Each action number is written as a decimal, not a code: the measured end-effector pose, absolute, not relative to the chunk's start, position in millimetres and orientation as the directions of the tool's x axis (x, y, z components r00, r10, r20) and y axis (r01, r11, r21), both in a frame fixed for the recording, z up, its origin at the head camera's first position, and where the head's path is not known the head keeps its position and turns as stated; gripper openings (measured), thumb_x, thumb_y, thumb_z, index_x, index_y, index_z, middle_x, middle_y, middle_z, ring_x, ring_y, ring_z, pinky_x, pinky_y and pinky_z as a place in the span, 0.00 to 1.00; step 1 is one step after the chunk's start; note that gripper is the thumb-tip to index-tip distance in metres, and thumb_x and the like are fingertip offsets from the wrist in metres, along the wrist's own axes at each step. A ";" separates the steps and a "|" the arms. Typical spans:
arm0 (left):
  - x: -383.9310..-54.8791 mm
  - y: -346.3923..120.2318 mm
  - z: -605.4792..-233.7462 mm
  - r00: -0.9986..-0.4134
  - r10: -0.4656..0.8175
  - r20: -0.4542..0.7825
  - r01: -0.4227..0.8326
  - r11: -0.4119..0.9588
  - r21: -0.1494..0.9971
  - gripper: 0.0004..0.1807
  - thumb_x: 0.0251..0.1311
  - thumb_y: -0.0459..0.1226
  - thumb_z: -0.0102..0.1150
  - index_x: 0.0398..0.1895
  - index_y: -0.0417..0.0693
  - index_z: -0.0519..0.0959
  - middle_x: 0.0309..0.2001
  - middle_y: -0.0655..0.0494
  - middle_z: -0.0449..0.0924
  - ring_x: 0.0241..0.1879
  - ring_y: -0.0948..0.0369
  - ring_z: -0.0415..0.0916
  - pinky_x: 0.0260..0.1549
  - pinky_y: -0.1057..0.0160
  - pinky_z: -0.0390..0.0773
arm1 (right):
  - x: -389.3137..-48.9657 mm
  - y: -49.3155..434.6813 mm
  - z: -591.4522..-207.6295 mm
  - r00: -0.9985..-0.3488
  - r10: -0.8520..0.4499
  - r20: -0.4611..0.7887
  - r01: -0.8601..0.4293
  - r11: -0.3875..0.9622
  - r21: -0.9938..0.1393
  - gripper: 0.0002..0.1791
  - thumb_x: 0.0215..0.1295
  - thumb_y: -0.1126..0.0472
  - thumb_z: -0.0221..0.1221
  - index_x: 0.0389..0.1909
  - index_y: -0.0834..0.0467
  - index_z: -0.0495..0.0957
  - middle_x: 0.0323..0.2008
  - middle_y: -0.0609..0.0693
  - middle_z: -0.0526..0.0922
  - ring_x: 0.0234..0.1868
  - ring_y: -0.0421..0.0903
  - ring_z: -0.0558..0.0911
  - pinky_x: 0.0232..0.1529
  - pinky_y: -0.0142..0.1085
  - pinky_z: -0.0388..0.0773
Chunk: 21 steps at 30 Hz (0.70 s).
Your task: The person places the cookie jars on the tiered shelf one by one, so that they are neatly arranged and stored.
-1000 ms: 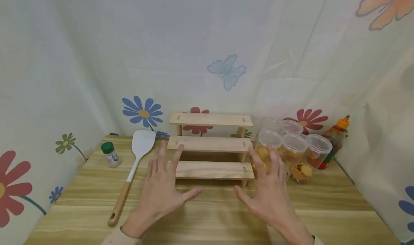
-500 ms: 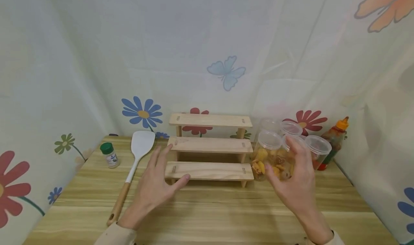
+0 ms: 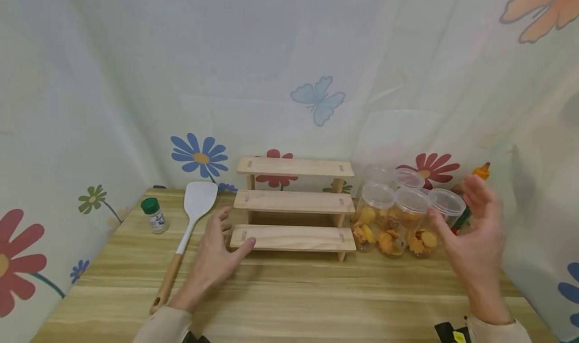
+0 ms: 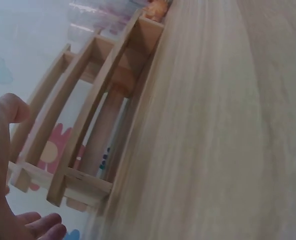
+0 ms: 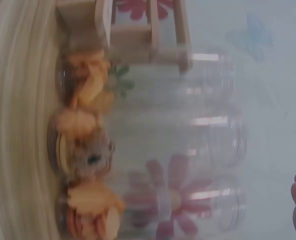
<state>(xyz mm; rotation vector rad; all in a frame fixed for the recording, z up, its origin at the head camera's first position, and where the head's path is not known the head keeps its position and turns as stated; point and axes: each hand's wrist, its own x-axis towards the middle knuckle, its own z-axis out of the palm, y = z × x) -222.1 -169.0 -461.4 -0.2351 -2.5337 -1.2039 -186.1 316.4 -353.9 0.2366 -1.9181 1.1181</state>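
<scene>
A three-tier wooden step rack (image 3: 294, 237) stands at the back middle of the table. My left hand (image 3: 214, 257) is at its lower left end, thumb by the bottom shelf, holding nothing. In the left wrist view, the left hand (image 4: 5, 165) shows at the edge beside the rack. Right of the rack are several clear lidded jars (image 3: 410, 215) with orange and yellow snacks at the bottom. My right hand (image 3: 477, 237), fingers loosely bent, is by the rightmost front jar (image 3: 445, 207) and overlaps a sauce bottle (image 3: 481, 171) with an orange cap, hiding most of it.
On the left lies a white turner (image 3: 200, 202) with a wooden handle, near the left forearm. A small green-capped seasoning shaker (image 3: 155, 216) stands beyond it. A flower-printed curtain (image 3: 289, 56) hangs around the wooden table (image 3: 316, 303).
My right hand has moved right from in front of the rack, past the jars, to the sauce bottle. My left hand has drawn slightly back and down. The objects have stayed in place.
</scene>
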 end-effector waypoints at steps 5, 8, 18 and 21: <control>-226.1 -171.0 -471.0 -0.949 -0.029 0.315 0.248 0.551 0.797 0.48 0.70 0.53 0.76 0.84 0.50 0.60 0.80 0.38 0.65 0.70 0.38 0.78 0.65 0.36 0.81 | -191.7 343.7 -358.6 -0.636 0.355 0.686 -0.441 0.562 -0.700 0.51 0.64 0.75 0.75 0.84 0.52 0.64 0.78 0.46 0.72 0.78 0.45 0.73 0.76 0.25 0.66; -228.8 -172.8 -477.1 -0.959 -0.040 0.280 0.221 0.508 0.833 0.41 0.73 0.50 0.75 0.81 0.51 0.66 0.78 0.40 0.68 0.68 0.40 0.81 0.63 0.40 0.83 | -196.1 356.6 -365.5 -0.647 0.391 0.654 -0.415 0.539 -0.733 0.49 0.67 0.75 0.74 0.85 0.51 0.63 0.77 0.47 0.73 0.77 0.45 0.74 0.76 0.25 0.66; -237.3 -178.3 -491.7 -0.977 -0.039 0.208 0.184 0.330 0.926 0.18 0.78 0.39 0.70 0.66 0.48 0.83 0.67 0.48 0.84 0.67 0.50 0.83 0.59 0.66 0.81 | -203.9 375.1 -386.2 -0.667 0.418 0.617 -0.442 0.445 -0.779 0.46 0.66 0.81 0.70 0.83 0.54 0.67 0.70 0.46 0.79 0.67 0.42 0.79 0.69 0.24 0.71; -239.5 -178.8 -493.6 -0.977 -0.042 0.211 0.184 0.348 0.919 0.15 0.77 0.40 0.71 0.62 0.50 0.86 0.64 0.51 0.87 0.66 0.54 0.82 0.62 0.65 0.80 | -206.3 379.8 -391.7 -0.704 0.429 0.566 -0.450 0.347 -0.823 0.45 0.67 0.82 0.69 0.82 0.56 0.68 0.69 0.48 0.80 0.66 0.42 0.80 0.68 0.23 0.72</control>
